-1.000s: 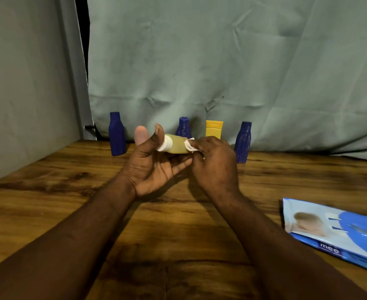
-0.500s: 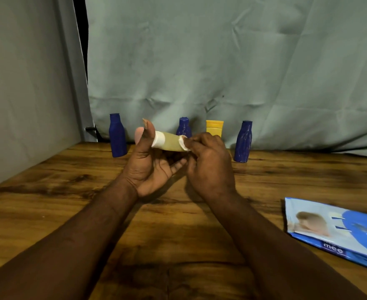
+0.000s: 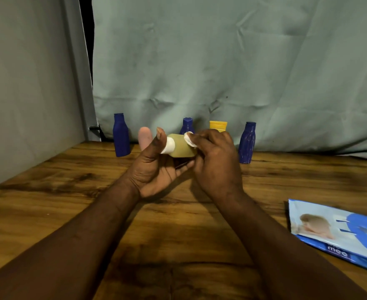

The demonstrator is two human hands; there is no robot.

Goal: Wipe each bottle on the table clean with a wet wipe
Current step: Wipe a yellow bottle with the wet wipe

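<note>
A small pale yellow-green bottle (image 3: 181, 148) with a white cap lies sideways above the table, held by my left hand (image 3: 156, 167) with the thumb on the cap end. My right hand (image 3: 216, 161) pinches a folded white wet wipe (image 3: 189, 138) against the bottle's upper right side. Along the back of the wooden table (image 3: 70, 187) stand a blue bottle (image 3: 121, 135) at the left, a second blue bottle (image 3: 187, 126) partly hidden behind my hands, a yellow bottle (image 3: 218, 126) and a ribbed blue bottle (image 3: 247, 142) at the right.
A blue and white wet wipe pack (image 3: 338, 231) lies flat at the table's right edge. A grey cloth backdrop (image 3: 221, 61) hangs behind the bottles, and a grey wall (image 3: 26, 83) closes the left side.
The held bottle has tilted and shifted slightly left, and the wipe in my right hand has slid up along the bottle toward its top side.
</note>
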